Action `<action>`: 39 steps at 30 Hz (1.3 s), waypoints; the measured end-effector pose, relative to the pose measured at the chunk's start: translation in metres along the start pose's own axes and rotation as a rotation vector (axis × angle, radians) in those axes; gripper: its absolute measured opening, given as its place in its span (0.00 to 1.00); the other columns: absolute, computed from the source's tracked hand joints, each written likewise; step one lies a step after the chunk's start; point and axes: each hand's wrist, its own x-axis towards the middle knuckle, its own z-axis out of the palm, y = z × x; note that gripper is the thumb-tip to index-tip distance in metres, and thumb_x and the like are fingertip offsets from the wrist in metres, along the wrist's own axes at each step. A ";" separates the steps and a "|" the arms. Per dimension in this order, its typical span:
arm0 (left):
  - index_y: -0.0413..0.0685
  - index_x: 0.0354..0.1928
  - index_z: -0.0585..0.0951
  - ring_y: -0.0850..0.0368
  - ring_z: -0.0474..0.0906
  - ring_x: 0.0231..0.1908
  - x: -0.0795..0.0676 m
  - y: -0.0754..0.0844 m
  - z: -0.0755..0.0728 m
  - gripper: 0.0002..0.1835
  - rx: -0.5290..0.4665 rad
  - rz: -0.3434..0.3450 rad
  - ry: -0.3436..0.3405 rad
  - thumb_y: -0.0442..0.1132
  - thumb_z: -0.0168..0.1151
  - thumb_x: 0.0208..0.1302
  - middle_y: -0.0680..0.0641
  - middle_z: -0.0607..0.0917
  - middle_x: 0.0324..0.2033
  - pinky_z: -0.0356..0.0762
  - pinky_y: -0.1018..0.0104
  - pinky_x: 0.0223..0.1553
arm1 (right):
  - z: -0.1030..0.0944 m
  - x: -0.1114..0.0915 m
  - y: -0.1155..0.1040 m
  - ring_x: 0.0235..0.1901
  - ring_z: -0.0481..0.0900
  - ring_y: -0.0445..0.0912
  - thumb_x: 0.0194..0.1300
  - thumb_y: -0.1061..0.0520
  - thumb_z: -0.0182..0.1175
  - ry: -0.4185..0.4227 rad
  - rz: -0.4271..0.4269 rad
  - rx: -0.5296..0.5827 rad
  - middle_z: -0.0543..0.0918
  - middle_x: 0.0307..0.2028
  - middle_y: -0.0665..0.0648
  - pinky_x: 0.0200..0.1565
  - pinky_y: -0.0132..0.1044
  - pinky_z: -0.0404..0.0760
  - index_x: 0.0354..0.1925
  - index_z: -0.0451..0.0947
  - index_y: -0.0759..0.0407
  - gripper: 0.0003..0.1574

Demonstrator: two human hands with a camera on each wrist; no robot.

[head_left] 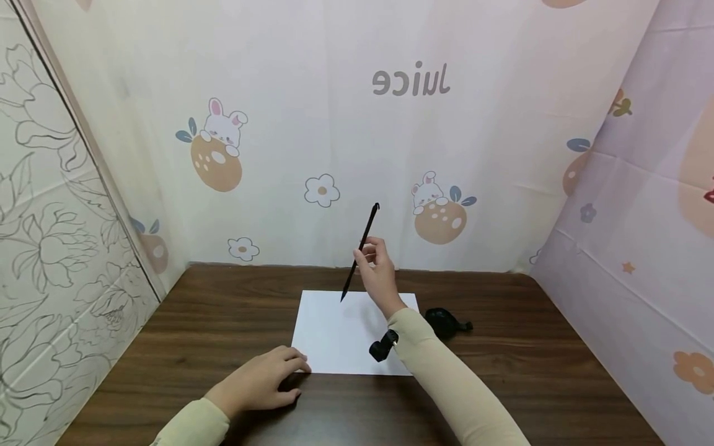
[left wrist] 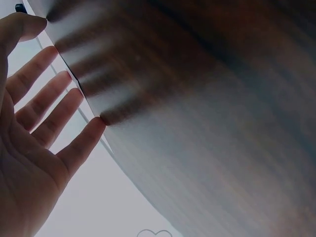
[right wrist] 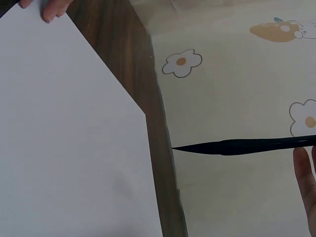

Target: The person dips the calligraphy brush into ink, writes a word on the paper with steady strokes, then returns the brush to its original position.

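Note:
My right hand (head_left: 380, 275) pinches a black calligraphy brush (head_left: 369, 227) partway along its handle. The brush slants with its pointed tip down and a small hook at its upper end. In the right wrist view its dark tip (right wrist: 202, 147) looks narrow and pointed, and appears held above the surface. A white sheet of paper (head_left: 334, 334) lies flat beneath it. My left hand (head_left: 264, 381) rests at the sheet's near left corner, fingers spread and relaxed. Its fingertips (left wrist: 98, 123) touch down in the left wrist view.
To the right of the paper sits a black rounded object with a short stem (head_left: 443, 323), partly hidden by the right sleeve. The brown wooden table (head_left: 530, 347) ends at a printed curtain (head_left: 334, 124) behind, with more patterned cloth on both sides.

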 end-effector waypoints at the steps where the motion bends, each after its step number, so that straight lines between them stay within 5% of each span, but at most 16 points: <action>1: 0.52 0.51 0.82 0.55 0.77 0.52 0.000 0.000 0.000 0.17 0.001 0.001 0.000 0.44 0.70 0.59 0.51 0.80 0.51 0.79 0.59 0.50 | 0.002 0.000 0.000 0.40 0.76 0.49 0.75 0.55 0.57 0.004 0.005 0.002 0.74 0.44 0.58 0.37 0.38 0.85 0.62 0.64 0.58 0.22; 11: 0.51 0.50 0.83 0.56 0.78 0.51 0.001 -0.001 -0.001 0.18 0.013 0.021 0.029 0.44 0.71 0.57 0.51 0.81 0.49 0.79 0.59 0.50 | 0.020 0.002 0.001 0.40 0.77 0.51 0.75 0.53 0.57 0.010 0.016 0.036 0.76 0.45 0.59 0.39 0.47 0.85 0.62 0.65 0.57 0.23; 16: 0.51 0.50 0.83 0.55 0.78 0.51 0.001 0.000 -0.003 0.17 0.006 0.009 0.011 0.43 0.71 0.58 0.50 0.81 0.49 0.79 0.59 0.51 | 0.026 0.000 0.000 0.40 0.78 0.51 0.75 0.54 0.57 0.023 0.029 0.052 0.75 0.44 0.58 0.37 0.42 0.85 0.62 0.65 0.56 0.22; 23: 0.51 0.49 0.83 0.55 0.78 0.51 0.001 0.002 -0.004 0.17 0.006 0.010 0.009 0.43 0.71 0.57 0.51 0.81 0.49 0.79 0.59 0.50 | 0.036 -0.004 0.001 0.39 0.78 0.52 0.75 0.54 0.57 0.011 0.051 0.087 0.75 0.45 0.60 0.41 0.55 0.84 0.62 0.65 0.56 0.21; 29: 0.52 0.50 0.83 0.55 0.77 0.52 0.001 0.002 -0.005 0.17 -0.008 -0.002 -0.007 0.43 0.71 0.58 0.51 0.80 0.50 0.79 0.59 0.51 | 0.047 -0.006 0.000 0.40 0.80 0.54 0.75 0.54 0.57 -0.005 0.036 0.072 0.75 0.44 0.59 0.39 0.45 0.85 0.60 0.65 0.53 0.19; 36: 0.52 0.50 0.83 0.55 0.77 0.52 0.001 0.002 -0.005 0.17 -0.015 -0.010 -0.020 0.43 0.70 0.59 0.51 0.80 0.50 0.78 0.59 0.51 | 0.057 -0.009 -0.005 0.40 0.81 0.55 0.76 0.56 0.56 -0.033 0.009 0.075 0.76 0.44 0.61 0.41 0.52 0.84 0.59 0.65 0.56 0.18; 39: 0.52 0.50 0.83 0.55 0.77 0.52 0.001 0.002 -0.005 0.17 -0.015 -0.011 -0.017 0.43 0.70 0.59 0.51 0.80 0.50 0.78 0.59 0.51 | 0.061 -0.010 -0.003 0.40 0.81 0.53 0.76 0.55 0.56 -0.039 -0.002 0.055 0.76 0.44 0.60 0.40 0.46 0.85 0.59 0.65 0.55 0.18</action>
